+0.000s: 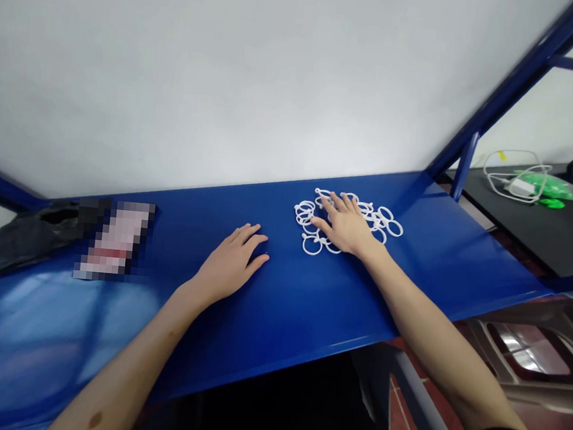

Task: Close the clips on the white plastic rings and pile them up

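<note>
Several white rings (312, 245), each with a small knob or eyelet, lie in a loose overlapping cluster on the blue tabletop (278, 308). Over the middle of them rests my right hand (346, 225), palm down with fingers spread, covering part of the cluster. Whether a ring sits under its palm is hidden. My left hand (232, 258) lies to the left of the rings, apart from them, with its fingers stretched out on the bare blue surface and nothing held.
A black plastic bag (34, 236) and a blurred-out flat item (116, 240) lie at the left. Blue frame posts (464, 167) rise at the right. Beyond them, a dark table (530, 230) bears a white charger with cable (522, 189) and a green item in clear plastic (552, 186).
</note>
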`<move>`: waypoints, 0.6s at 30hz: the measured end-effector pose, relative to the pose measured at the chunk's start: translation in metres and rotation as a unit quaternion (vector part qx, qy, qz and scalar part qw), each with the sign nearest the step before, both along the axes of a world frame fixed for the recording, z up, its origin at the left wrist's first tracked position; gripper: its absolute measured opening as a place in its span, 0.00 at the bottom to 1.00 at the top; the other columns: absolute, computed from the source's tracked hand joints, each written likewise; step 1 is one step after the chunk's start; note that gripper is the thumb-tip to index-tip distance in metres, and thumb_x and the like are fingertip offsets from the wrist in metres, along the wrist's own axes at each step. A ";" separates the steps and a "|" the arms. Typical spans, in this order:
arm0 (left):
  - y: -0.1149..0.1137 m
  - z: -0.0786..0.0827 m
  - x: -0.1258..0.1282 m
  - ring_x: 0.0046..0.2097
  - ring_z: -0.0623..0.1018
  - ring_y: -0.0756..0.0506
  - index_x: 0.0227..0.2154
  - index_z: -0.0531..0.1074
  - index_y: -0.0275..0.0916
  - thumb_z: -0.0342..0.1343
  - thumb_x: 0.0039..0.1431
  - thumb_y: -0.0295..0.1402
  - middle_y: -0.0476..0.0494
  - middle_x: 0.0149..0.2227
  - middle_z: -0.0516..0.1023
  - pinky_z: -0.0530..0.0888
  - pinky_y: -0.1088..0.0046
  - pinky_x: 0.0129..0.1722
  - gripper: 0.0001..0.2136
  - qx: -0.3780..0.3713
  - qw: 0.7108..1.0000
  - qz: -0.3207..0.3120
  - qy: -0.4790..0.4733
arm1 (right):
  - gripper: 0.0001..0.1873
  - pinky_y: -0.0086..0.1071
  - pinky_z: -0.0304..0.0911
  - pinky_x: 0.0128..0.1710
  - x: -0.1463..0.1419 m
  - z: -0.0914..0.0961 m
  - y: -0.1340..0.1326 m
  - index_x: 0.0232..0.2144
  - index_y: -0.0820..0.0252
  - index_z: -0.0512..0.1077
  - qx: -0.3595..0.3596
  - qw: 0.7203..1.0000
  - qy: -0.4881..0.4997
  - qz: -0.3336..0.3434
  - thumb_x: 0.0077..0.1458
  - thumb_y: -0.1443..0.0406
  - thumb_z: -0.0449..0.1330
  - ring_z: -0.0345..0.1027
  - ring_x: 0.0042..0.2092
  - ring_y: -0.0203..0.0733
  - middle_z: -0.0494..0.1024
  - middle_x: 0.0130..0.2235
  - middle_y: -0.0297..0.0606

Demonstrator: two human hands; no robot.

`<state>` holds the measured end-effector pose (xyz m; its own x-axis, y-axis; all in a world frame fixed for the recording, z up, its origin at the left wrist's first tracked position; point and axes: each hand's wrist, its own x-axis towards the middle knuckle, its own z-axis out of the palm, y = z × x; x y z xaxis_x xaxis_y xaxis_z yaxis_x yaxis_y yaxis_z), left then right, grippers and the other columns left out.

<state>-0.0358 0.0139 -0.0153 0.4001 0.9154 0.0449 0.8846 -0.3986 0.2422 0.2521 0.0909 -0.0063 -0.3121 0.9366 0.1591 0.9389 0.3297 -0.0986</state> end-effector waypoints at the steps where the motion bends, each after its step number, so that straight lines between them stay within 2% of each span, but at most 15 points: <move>1: 0.000 0.000 0.000 0.71 0.57 0.35 0.60 0.67 0.39 0.45 0.70 0.45 0.37 0.69 0.61 0.59 0.51 0.68 0.23 0.001 1.000 0.000 0.000 | 0.48 0.57 0.40 0.70 -0.004 0.001 -0.003 0.69 0.63 0.57 -0.008 1.000 -0.003 0.006 0.63 0.37 0.35 0.42 0.71 0.66 0.55 0.71 0.49; 5: 0.000 0.000 0.000 0.70 0.58 0.36 0.60 0.67 0.39 0.45 0.70 0.45 0.36 0.68 0.61 0.59 0.52 0.69 0.23 0.006 1.000 0.000 0.003 | 0.49 0.56 0.38 0.71 -0.015 0.008 -0.012 0.70 0.65 0.54 -0.009 0.999 0.004 0.034 0.62 0.36 0.35 0.39 0.72 0.64 0.53 0.71 0.49; 9: 0.000 0.000 0.000 0.70 0.58 0.36 0.60 0.67 0.38 0.46 0.70 0.45 0.36 0.68 0.61 0.58 0.52 0.69 0.22 0.008 1.000 0.000 0.003 | 0.46 0.55 0.37 0.71 -0.020 0.009 -0.015 0.69 0.60 0.55 -0.009 0.996 -0.002 0.085 0.63 0.37 0.38 0.37 0.73 0.62 0.52 0.72 0.45; 13: 0.000 0.000 -0.001 0.70 0.58 0.36 0.59 0.67 0.39 0.47 0.69 0.45 0.37 0.68 0.61 0.59 0.52 0.68 0.22 0.004 1.000 0.003 -0.003 | 0.44 0.56 0.40 0.70 -0.015 0.009 -0.016 0.68 0.64 0.59 -0.018 0.998 -0.018 0.051 0.65 0.39 0.38 0.40 0.72 0.65 0.56 0.70 0.49; 18: 0.000 -0.001 -0.001 0.70 0.58 0.36 0.60 0.67 0.40 0.46 0.70 0.45 0.37 0.68 0.61 0.59 0.52 0.68 0.22 0.009 1.000 -0.001 0.000 | 0.44 0.57 0.41 0.70 0.001 0.013 -0.014 0.66 0.62 0.62 0.004 1.000 -0.001 -0.009 0.65 0.39 0.37 0.41 0.72 0.65 0.56 0.70 0.48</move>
